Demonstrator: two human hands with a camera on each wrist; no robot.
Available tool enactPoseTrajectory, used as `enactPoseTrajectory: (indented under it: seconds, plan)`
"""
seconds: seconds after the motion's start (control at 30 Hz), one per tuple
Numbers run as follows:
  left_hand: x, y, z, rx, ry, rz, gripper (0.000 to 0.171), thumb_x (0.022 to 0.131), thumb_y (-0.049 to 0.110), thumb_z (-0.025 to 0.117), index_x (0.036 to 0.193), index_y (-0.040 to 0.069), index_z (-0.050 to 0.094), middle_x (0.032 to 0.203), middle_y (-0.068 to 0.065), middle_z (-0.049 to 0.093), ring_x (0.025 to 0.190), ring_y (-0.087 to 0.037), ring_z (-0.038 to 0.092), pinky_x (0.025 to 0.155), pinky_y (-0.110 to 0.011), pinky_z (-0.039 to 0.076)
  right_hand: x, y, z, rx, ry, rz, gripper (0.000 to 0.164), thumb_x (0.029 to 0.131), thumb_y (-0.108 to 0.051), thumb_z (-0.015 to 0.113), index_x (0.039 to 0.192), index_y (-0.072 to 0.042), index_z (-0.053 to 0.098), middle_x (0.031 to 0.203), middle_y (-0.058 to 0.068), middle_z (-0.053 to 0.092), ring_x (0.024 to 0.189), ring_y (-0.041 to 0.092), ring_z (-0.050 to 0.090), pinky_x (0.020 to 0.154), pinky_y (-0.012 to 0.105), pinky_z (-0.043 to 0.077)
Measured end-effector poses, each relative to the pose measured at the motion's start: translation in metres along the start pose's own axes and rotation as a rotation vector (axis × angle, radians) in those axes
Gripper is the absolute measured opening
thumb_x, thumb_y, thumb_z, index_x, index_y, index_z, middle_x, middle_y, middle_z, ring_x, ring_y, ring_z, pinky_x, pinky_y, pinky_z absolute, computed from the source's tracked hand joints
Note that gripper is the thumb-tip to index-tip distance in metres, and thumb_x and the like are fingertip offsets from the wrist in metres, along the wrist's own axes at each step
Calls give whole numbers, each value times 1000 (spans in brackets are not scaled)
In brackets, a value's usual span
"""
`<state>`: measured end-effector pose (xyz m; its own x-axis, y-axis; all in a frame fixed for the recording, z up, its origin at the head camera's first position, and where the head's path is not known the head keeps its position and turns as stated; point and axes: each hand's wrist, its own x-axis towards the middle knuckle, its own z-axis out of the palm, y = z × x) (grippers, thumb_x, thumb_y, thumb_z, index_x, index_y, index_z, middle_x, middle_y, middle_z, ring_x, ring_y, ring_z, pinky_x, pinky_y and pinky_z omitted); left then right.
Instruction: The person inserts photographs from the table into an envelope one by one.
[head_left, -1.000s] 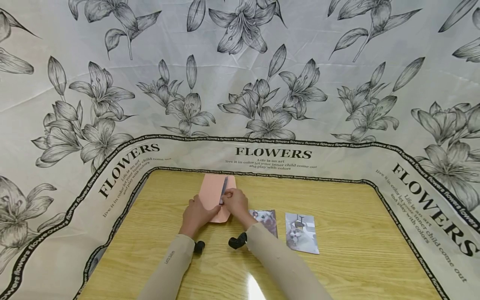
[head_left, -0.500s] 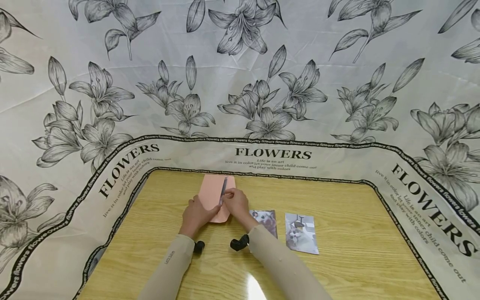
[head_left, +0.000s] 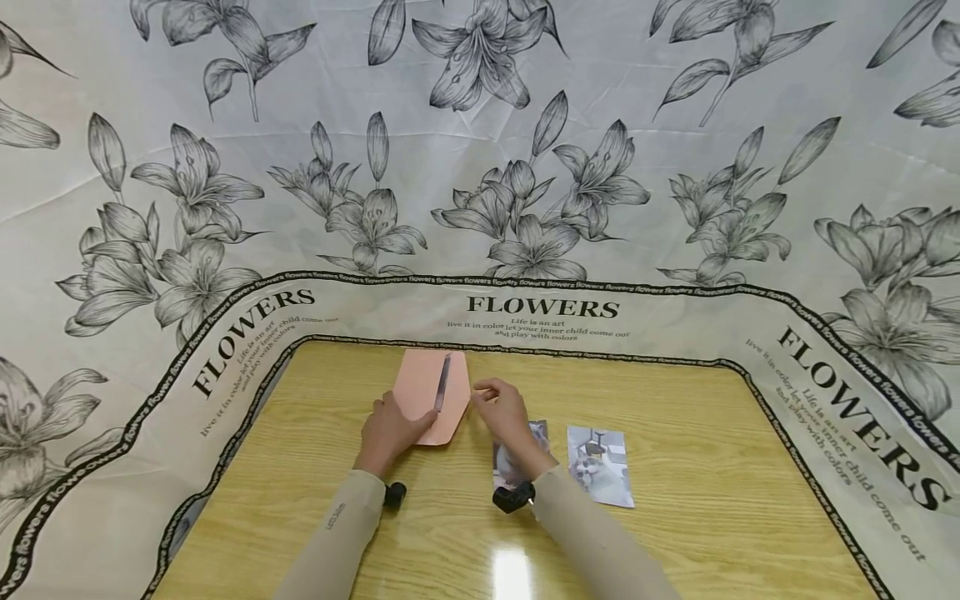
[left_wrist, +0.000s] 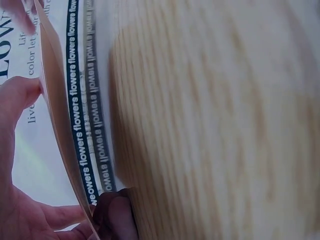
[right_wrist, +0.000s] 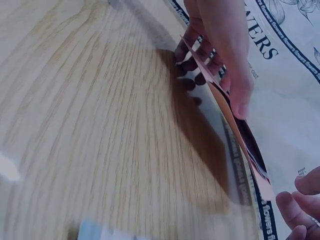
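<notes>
Half a second ago the fingers of my right hand (head_left: 504,412) were at the dark strip (head_left: 443,383) on the pink envelope (head_left: 416,387); now they have come away to the right, and the hand sits just beside the envelope's right edge. Its fingers are loosely bent, holding nothing, with the thumb near the fingertips. With my left hand (head_left: 390,432) I pinch the envelope, thumb on its upper face by the strip's near end and fingers underneath. From the right wrist, the envelope is raised off the table (head_left: 675,417), its shadow falling on the wood, and the strip lies between pink layers.

Two photos lie to the right: the left photo (head_left: 506,471) is partly covered by my right hand and sleeve (head_left: 600,533), while the right photo (head_left: 598,467), showing a furry animal, is uncovered. Behind the table hangs a flowered cloth (head_left: 480,250).
</notes>
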<state>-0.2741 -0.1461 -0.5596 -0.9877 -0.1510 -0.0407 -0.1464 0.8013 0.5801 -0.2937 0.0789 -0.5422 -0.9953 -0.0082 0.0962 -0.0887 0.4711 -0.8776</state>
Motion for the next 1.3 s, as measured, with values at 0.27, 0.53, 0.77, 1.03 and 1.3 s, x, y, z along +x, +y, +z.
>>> enactPoseTrajectory:
  seconds: [0.27,0.53,0.77,1.03,1.3]
  plan:
    - [-1,-1,-1,0,-10,8,107,89,70,74,151,-11,42,134,-34,54,104,-50,67,89,-63,55,-16,12,-31,-14,21,5,27,100,-16,74,125,-4,76,96,8,73,65,16,59,54,30,46]
    - [-2,-1,0,2,-3,11,108,88,70,74,152,-11,43,134,-34,55,105,-50,66,91,-62,55,-31,23,-61,-65,49,20,30,101,-17,76,128,-5,75,97,8,74,75,19,58,61,32,45]
    - [-2,0,-1,8,-4,23,107,89,69,74,151,-12,43,134,-34,55,105,-51,66,90,-63,55,-45,36,-87,-86,74,74,35,101,-21,75,133,-6,72,103,10,73,73,20,55,54,30,40]
    - [-4,2,-3,15,-5,23,105,89,68,75,150,-13,43,132,-35,55,103,-51,66,89,-63,56,-65,55,-118,-152,92,97,38,104,-22,73,137,-5,69,108,12,71,73,19,56,51,30,43]
    - [-4,2,-2,11,-1,25,106,89,67,75,151,-13,42,133,-35,54,105,-51,66,90,-63,56,-85,69,-145,-238,135,135,40,103,-23,72,136,-1,69,110,15,71,68,17,55,56,31,42]
